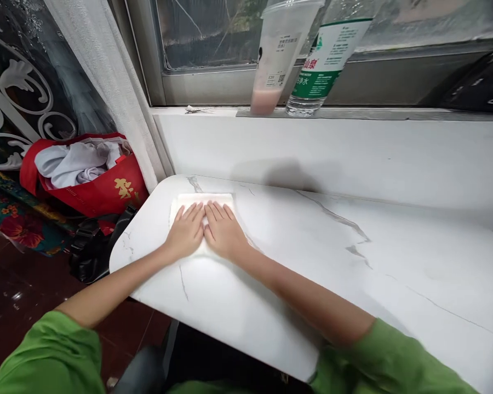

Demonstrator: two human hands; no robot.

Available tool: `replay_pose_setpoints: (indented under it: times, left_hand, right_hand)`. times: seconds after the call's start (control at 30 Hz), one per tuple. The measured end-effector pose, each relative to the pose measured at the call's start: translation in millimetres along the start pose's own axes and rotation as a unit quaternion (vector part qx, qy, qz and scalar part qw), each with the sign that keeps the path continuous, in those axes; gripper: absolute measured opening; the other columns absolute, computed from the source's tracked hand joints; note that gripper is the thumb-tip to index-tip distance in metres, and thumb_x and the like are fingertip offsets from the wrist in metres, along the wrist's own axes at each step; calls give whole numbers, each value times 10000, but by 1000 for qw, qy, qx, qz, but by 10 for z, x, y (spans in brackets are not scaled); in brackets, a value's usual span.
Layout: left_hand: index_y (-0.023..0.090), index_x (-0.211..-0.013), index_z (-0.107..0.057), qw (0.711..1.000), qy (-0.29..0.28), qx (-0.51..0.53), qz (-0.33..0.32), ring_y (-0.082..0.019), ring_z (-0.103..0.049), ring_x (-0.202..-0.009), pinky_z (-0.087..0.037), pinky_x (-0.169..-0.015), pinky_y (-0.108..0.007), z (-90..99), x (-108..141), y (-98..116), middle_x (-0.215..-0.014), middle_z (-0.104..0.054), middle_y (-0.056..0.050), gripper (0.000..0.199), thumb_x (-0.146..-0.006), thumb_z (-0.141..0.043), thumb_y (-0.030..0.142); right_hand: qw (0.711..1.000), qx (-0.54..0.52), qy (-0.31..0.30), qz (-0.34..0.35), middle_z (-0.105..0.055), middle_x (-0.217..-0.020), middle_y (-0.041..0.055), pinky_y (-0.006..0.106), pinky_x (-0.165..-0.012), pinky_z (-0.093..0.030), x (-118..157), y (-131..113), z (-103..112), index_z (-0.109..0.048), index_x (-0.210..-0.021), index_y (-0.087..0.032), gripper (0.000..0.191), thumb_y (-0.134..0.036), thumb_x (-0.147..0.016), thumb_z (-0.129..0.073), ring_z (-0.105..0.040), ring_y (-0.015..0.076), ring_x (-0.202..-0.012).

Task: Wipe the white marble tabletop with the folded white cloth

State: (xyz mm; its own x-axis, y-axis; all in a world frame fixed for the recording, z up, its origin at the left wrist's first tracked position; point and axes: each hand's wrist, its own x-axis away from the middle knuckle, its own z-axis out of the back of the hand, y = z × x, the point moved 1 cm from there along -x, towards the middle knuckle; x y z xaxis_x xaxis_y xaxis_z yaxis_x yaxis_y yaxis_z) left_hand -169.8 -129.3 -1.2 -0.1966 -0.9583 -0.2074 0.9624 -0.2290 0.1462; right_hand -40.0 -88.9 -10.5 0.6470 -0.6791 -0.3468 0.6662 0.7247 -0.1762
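Tabletop (394,301), white with grey veins, stands below the window (213,33), near a red bag (94,200). At its left end, left hand (186,232) and right hand (224,232) (the 2 flat, gripping nothing) lie on white cloth (205,197).

A head-worn camera looks forward and down over the nearby table (394,273) toward the window (398,33).
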Motion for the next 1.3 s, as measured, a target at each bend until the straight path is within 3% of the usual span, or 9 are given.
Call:
replay_pose_setpoints:
  times: [0.1,0.2,0.27,0.37,0.53,0.8,0.93,1.1,1.3]
  left_hand:
    - [120,-1455,-282,999,4,29,-42,-257,-220,-1411,-163,-1148,-534,67,490,531,-1486,-334,-138,532,-932,-268,213]
    - [159,-1507,-130,992,-20,56,-115,-263,-149,-1425,-153,-1154,-550,148,824,984,-1520,-238,-126,590,-949,-301,249]
    - [135,-1510,-104,983,-42,64,-165,-279,-134,-1425,-150,-1153,-561,179,895,1167,-1520,-221,-141,611,-950,-314,262]
    - [68,-1490,-174,973,-65,67,-210,-295,-114,-1425,-125,-1154,-563,163,784,1262,-1511,-228,-177,601,-939,-322,260]
    - [64,-1436,-303,977,-50,69,-196,-280,-170,-1421,-110,-1156,-551,-59,245,1146,-1491,-300,-178,548,-912,-313,225]
    - [73,-1362,-392,986,-43,11,-161,-234,-274,-1390,-114,-1159,-469,-384,-1138,710,-1472,-360,-151,492,-897,-322,218]
    - [96,-1351,-399,988,-46,12,-149,-189,-286,-1379,-129,-1162,-410,-434,-1636,584,-1471,-372,-112,481,-886,-324,196]
    - [149,-1339,-415,994,-31,18,-106,-166,-315,-1359,-147,-1156,-397,-441,-1790,612,-1450,-411,-62,472,-882,-298,161]
    - [131,-1407,-351,994,-50,-10,-99,-175,-250,-1396,-126,-1161,-398,-409,-1506,766,-1509,-313,-64,503,-912,-284,188]
  right_hand:
    - [999,-6,-19,33,-366,-1461,189,528,-1125,-247,691,-93,268,-399,-1390,3,566,-219,-873,-333,-286,299,-1381]
    - [999,-6,-21,48,-309,-1493,142,552,-1117,-272,1294,-131,486,-320,-1449,-71,623,-234,-850,-369,-221,298,-1405]
    - [999,3,-8,42,-304,-1494,139,551,-1104,-302,1550,-125,559,-272,-1469,-87,668,-231,-829,-398,-212,299,-1407]
    - [1000,18,12,6,-317,-1485,152,558,-1093,-313,1664,-60,575,-270,-1469,-78,682,-214,-814,-400,-228,302,-1402]
    - [998,38,1,-51,-403,-1442,180,525,-1116,-264,1316,287,490,-404,-1390,-1,607,-207,-821,-352,-307,306,-1370]
    - [992,62,0,-109,-462,-1407,166,415,-1110,-228,219,1244,247,-427,-1344,-6,554,-198,-830,-353,-376,251,-1315]
    - [991,39,14,-129,-498,-1367,165,395,-1079,-246,-146,1547,188,-452,-1302,-32,513,-187,-825,-347,-416,251,-1265]
    - [987,29,35,-153,-552,-1307,158,396,-1045,-283,-243,1637,188,-497,-1235,-73,449,-173,-829,-334,-476,265,-1188]
    - [988,52,11,-143,-421,-1440,165,412,-1117,-204,37,1465,263,-385,-1365,-3,538,-195,-873,-285,-346,249,-1337]
